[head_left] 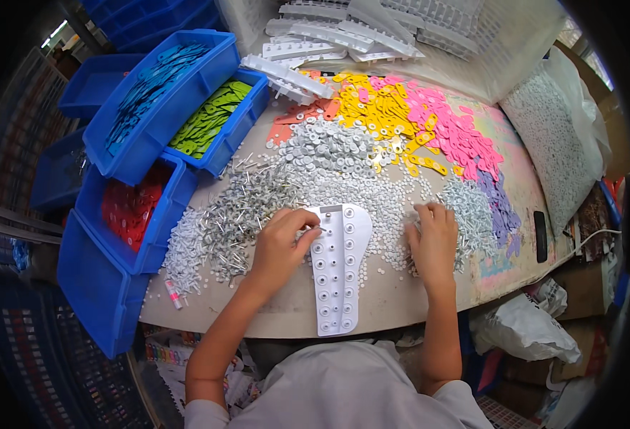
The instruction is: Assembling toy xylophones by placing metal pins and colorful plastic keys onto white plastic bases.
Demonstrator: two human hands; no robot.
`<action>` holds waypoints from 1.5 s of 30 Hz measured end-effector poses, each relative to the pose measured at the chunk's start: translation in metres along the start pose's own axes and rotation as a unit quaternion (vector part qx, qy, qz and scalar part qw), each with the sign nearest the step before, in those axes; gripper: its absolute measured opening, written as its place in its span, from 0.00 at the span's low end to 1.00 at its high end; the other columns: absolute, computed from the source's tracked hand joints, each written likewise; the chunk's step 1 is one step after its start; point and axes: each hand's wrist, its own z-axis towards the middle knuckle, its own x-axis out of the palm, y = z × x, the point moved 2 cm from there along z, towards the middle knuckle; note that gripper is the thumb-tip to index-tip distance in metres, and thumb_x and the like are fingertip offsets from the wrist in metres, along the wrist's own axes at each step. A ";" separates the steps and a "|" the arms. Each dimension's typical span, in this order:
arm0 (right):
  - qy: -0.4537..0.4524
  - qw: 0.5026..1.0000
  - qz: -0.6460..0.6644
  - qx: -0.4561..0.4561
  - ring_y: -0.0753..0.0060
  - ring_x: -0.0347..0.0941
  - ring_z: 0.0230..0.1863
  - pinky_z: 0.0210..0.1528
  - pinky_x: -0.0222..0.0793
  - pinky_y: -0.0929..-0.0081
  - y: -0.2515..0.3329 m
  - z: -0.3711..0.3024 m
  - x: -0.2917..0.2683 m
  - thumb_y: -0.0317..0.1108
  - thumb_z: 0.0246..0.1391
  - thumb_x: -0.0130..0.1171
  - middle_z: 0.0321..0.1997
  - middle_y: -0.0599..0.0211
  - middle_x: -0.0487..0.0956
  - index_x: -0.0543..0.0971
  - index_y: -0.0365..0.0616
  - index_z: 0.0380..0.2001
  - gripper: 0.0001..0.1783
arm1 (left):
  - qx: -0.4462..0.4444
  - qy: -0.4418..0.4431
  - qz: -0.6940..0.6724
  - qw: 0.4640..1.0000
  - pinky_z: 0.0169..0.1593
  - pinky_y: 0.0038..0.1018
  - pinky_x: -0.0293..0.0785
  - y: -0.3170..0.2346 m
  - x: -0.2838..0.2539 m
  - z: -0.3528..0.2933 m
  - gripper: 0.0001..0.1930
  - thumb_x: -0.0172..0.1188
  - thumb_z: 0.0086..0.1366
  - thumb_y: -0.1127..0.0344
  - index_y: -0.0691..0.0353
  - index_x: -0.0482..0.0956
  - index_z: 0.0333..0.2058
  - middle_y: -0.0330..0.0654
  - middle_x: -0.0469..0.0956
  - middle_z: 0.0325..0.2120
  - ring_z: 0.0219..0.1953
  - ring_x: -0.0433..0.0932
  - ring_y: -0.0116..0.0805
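A white plastic fixture (344,304), broad at the far end, stands in front of me. Two rows of round seats holding white rings run along it, with small pegs between them. At its upper left edge, the thumb and forefinger of my left hand (281,244) are pinched together. Whatever is in that pinch is too small to name. My right hand (435,242) rests at the right edge of the small white discs (386,214), thumb and fingers apart. Beside it lies a heap of pale pins (475,218). Loose metal pins (240,207) are heaped beyond my left forearm.
Blue bins (104,300) at left hold blue, green and red strips. Yellow strips (375,107), pink strips (450,136) and purple strips (499,204) lie across the back and right. Further white fixtures (329,36) are stacked behind. A black phone (540,236) lies near the right edge.
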 end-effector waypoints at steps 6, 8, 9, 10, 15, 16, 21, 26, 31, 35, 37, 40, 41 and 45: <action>0.020 1.000 0.010 -0.001 0.49 0.72 0.54 0.60 0.66 0.58 -0.021 -0.018 0.013 0.25 0.57 0.66 0.49 0.57 0.79 0.82 0.42 0.47 0.13 | 0.054 0.029 0.037 0.997 0.41 0.33 0.76 0.005 0.020 0.008 0.07 0.71 0.60 0.74 0.64 0.85 0.37 0.42 0.84 0.33 0.38 0.81 0.39; 0.018 1.000 0.021 -0.007 0.52 0.73 0.52 0.57 0.66 0.55 -0.023 -0.018 0.015 0.27 0.59 0.65 0.47 0.59 0.79 0.81 0.42 0.43 0.10 | 0.049 0.031 0.044 0.997 0.41 0.33 0.76 0.005 0.023 0.010 0.06 0.72 0.60 0.73 0.64 0.85 0.36 0.41 0.84 0.32 0.37 0.81 0.40; 0.018 1.000 0.021 -0.007 0.52 0.73 0.52 0.57 0.66 0.55 -0.023 -0.017 0.015 0.27 0.59 0.65 0.47 0.59 0.79 0.81 0.42 0.43 0.10 | 0.053 0.039 0.059 0.996 0.42 0.34 0.76 0.005 0.023 0.010 0.06 0.72 0.60 0.73 0.63 0.85 0.36 0.41 0.83 0.31 0.37 0.80 0.40; 0.016 1.000 0.022 -0.010 0.52 0.73 0.51 0.57 0.66 0.56 -0.022 -0.016 0.016 0.27 0.59 0.64 0.46 0.60 0.79 0.81 0.42 0.42 0.08 | 0.057 0.047 0.075 0.994 0.42 0.35 0.76 0.005 0.024 0.010 0.06 0.72 0.60 0.73 0.63 0.85 0.36 0.41 0.83 0.31 0.37 0.80 0.41; -0.008 0.999 0.035 -0.013 0.51 0.73 0.48 0.55 0.66 0.57 -0.017 -0.013 0.018 0.25 0.58 0.65 0.40 0.61 0.79 0.81 0.41 0.37 0.05 | 0.112 0.042 0.121 0.985 0.49 0.38 0.74 -0.003 0.028 0.006 0.07 0.72 0.60 0.71 0.62 0.85 0.37 0.41 0.82 0.33 0.41 0.79 0.43; -0.016 0.999 0.040 -0.012 0.51 0.73 0.48 0.55 0.66 0.57 -0.019 -0.015 0.017 0.25 0.58 0.65 0.40 0.61 0.79 0.82 0.41 0.37 0.04 | 0.121 0.042 0.129 0.983 0.52 0.40 0.72 -0.007 0.028 0.005 0.06 0.71 0.60 0.70 0.61 0.85 0.37 0.42 0.82 0.34 0.43 0.78 0.44; -0.053 0.995 0.079 -0.006 0.52 0.73 0.45 0.54 0.66 0.59 -0.019 -0.018 0.013 0.26 0.60 0.65 0.39 0.60 0.80 0.83 0.40 0.37 0.03 | 0.057 -0.036 0.173 0.983 0.53 0.42 0.71 -0.001 -0.011 0.008 0.05 0.70 0.62 0.70 0.61 0.84 0.35 0.44 0.82 0.36 0.44 0.78 0.47; -0.050 0.978 0.203 0.001 0.63 0.76 0.38 0.45 0.71 0.67 -0.004 -0.018 0.003 0.24 0.63 0.61 0.33 0.60 0.80 0.85 0.40 0.43 0.07 | 0.028 -0.053 0.267 0.962 0.51 0.41 0.71 0.025 -0.051 0.001 0.03 0.68 0.63 0.71 0.62 0.83 0.34 0.44 0.81 0.34 0.42 0.78 0.48; 0.061 0.944 0.316 0.068 0.72 0.77 0.35 0.40 0.72 0.72 0.030 -0.022 0.000 0.22 0.66 0.56 0.34 0.64 0.80 0.84 0.41 0.52 0.14 | -0.041 -0.085 0.283 0.954 0.46 0.40 0.69 0.031 -0.060 -0.013 0.07 0.71 0.61 0.68 0.61 0.81 0.31 0.41 0.79 0.29 0.36 0.76 0.44; 0.114 0.922 0.371 -0.002 0.73 0.79 0.36 0.42 0.73 0.74 0.049 -0.023 0.004 0.22 0.68 0.54 0.35 0.63 0.81 0.82 0.42 0.54 0.15 | -0.074 -0.045 0.295 0.952 0.45 0.39 0.68 0.026 -0.053 -0.024 0.09 0.73 0.60 0.65 0.60 0.80 0.30 0.39 0.77 0.27 0.34 0.74 0.42; 0.121 0.901 0.414 0.052 0.72 0.82 0.39 0.45 0.76 0.74 0.063 -0.024 0.008 0.22 0.68 0.54 0.36 0.63 0.82 0.82 0.40 0.50 0.12 | -0.041 -0.066 0.322 0.944 0.45 0.38 0.67 0.027 -0.048 -0.027 0.10 0.74 0.58 0.65 0.59 0.80 0.30 0.39 0.76 0.27 0.34 0.74 0.41; 0.095 0.890 0.445 0.019 0.66 0.82 0.43 0.49 0.77 0.69 0.072 -0.022 0.018 0.20 0.64 0.59 0.40 0.62 0.83 0.80 0.39 0.42 0.06 | -0.028 -0.078 0.336 0.938 0.46 0.38 0.68 0.030 -0.045 -0.030 0.09 0.74 0.58 0.65 0.58 0.81 0.31 0.38 0.76 0.28 0.35 0.75 0.41; 0.095 0.890 0.445 0.019 0.66 0.82 0.43 0.49 0.77 0.69 0.076 -0.019 0.018 0.20 0.64 0.59 0.40 0.62 0.83 0.80 0.39 0.42 0.06 | -0.028 -0.078 0.336 0.938 0.46 0.38 0.68 0.030 -0.044 -0.031 0.09 0.74 0.58 0.65 0.58 0.81 0.31 0.38 0.76 0.28 0.35 0.75 0.41; 0.057 0.933 0.342 -0.093 0.60 0.76 0.48 0.55 0.65 0.62 0.084 -0.015 0.020 0.21 0.57 0.65 0.40 0.65 0.82 0.81 0.43 0.42 0.10 | -0.031 -0.074 0.340 0.937 0.47 0.39 0.68 0.030 -0.043 -0.033 0.07 0.71 0.60 0.67 0.59 0.81 0.33 0.40 0.76 0.32 0.39 0.76 0.43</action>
